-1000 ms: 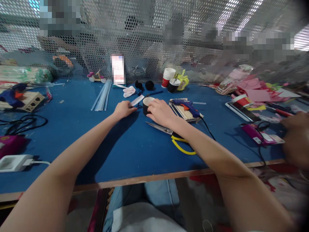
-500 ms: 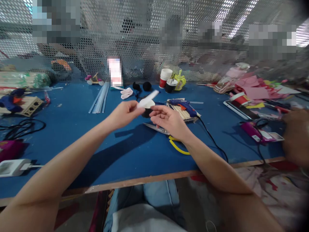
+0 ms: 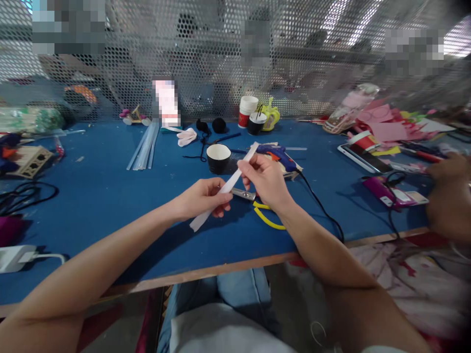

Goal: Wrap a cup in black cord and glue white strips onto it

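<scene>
Grip pinched on white strip, both hands

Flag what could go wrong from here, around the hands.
The scissors lie close below both the left hand and right hand; a finger could brush the blades.
The black cup stands just beyond the white strip; a knuckle might tip it.
The cord runs beside the right forearm; a snag could drag the glue gun.

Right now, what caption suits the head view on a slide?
Left hand and right hand hold a white strip over a blue table, near a black cup and scissors.
</scene>
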`<state>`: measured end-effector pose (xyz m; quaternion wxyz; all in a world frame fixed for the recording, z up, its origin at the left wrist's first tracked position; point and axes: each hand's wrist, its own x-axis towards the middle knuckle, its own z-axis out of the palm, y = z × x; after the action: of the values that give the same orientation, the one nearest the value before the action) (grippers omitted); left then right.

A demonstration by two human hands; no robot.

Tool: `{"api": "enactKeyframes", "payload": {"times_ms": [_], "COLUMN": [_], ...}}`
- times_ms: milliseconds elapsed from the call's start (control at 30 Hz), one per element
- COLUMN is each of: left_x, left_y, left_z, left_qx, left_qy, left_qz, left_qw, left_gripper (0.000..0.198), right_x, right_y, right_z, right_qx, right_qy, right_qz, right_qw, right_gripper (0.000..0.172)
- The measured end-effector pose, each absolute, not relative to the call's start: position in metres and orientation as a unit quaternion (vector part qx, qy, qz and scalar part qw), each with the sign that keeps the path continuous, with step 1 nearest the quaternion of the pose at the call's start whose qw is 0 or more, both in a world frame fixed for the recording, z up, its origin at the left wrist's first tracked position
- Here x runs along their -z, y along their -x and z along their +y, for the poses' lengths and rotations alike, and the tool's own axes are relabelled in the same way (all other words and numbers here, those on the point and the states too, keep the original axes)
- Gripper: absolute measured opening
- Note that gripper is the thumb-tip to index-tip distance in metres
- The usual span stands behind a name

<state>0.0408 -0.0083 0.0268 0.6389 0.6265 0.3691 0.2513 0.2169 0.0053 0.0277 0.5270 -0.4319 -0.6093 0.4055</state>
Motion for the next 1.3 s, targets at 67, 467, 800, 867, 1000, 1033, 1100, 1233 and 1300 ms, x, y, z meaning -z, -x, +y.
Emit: {"api": "enactKeyframes", "payload": {"times_ms": [67, 467, 800, 867, 1000, 1033, 1100, 1233, 1300], "left_x": [-0.025, -0.009, -0.006, -0.005, -0.009, -0.01, -0.013, -0.015, -0.015], "left_y": [-0.042, -0.038, -0.026, -0.025, -0.023, -0.023, -0.024, -0.029, -0.032], "left_z": [-0.008, -0.011, -0.004, -0.003, -0.006, -0.007, -0.008, -0.008, -0.006], "left_qx": [-0.257, -0.309, -0.256, -0.238, -0.196, -0.186, -0.19, -0.375, -0.488], "left_qy": [-0.611, -0.645, -0.524, -0.53, -0.542, -0.543, -0.543, -0.472, -0.426], "left_qz": [0.381, 0.389, 0.401, 0.403, 0.378, 0.372, 0.366, 0.375, 0.369], "left_qw": [0.645, 0.58, 0.707, 0.708, 0.725, 0.73, 0.732, 0.704, 0.667], "left_gripper": [0.025, 0.026, 0.028, 0.028, 0.031, 0.031, 0.03, 0.033, 0.032], "right_x": [-0.028, -0.024, -0.021, -0.022, -0.023, -0.024, -0.026, -0.029, -0.027], "right_y": [-0.22, -0.223, -0.225, -0.224, -0.223, -0.222, -0.221, -0.213, -0.206], "right_z": [0.009, 0.016, 0.023, 0.023, 0.023, 0.023, 0.021, 0.008, -0.001], "right_qx": [-0.393, -0.338, -0.354, -0.363, -0.384, -0.391, -0.408, -0.468, -0.491], "right_qy": [0.434, 0.425, 0.403, 0.397, 0.386, 0.381, 0.371, 0.366, 0.378], "right_qz": [-0.601, -0.619, -0.598, -0.596, -0.588, -0.585, -0.581, -0.607, -0.643], "right_qw": [0.543, 0.567, 0.596, 0.596, 0.598, 0.6, 0.598, 0.528, 0.45], "right_gripper": [0.03, 0.033, 0.03, 0.029, 0.029, 0.029, 0.029, 0.036, 0.039]}}
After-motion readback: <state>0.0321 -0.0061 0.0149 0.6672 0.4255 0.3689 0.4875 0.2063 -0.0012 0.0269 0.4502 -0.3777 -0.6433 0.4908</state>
